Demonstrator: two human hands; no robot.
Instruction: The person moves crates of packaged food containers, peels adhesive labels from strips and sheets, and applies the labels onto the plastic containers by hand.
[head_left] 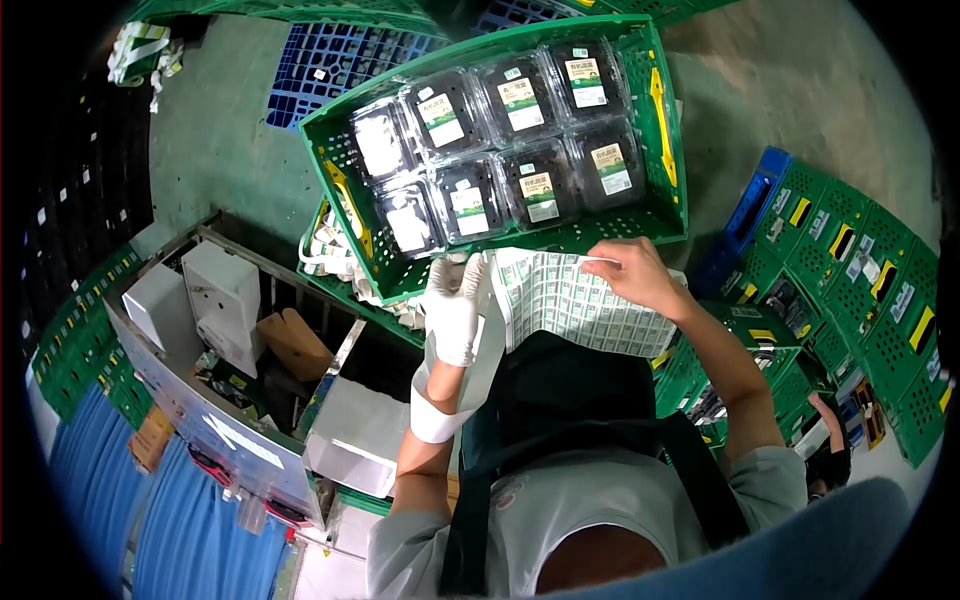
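My right hand (pixel 637 277), bare, pinches the upper edge of a sheet of small printed stickers (pixel 575 300) between thumb and fingers. The sheet bows across the front of my body. Beside its left edge is my left hand (pixel 453 310) in a white glove, fingers bent together near the crate's rim; what they hold, if anything, is too small to make out. A white paper band (pixel 432 412) loops round my left forearm. Just beyond both hands stands a green crate (pixel 665 205) with two rows of clear lidded plastic boxes (pixel 540 185), dark inside, with labels on their lids.
A metal cart (pixel 215 400) with white boxes (pixel 222 290) stands at the left. Stacked green crates (pixel 850 240) line the right, near another person's arm (pixel 828 422). A blue pallet (pixel 340 65) lies beyond the crate. Discarded white strips (pixel 335 250) sit in a lower crate.
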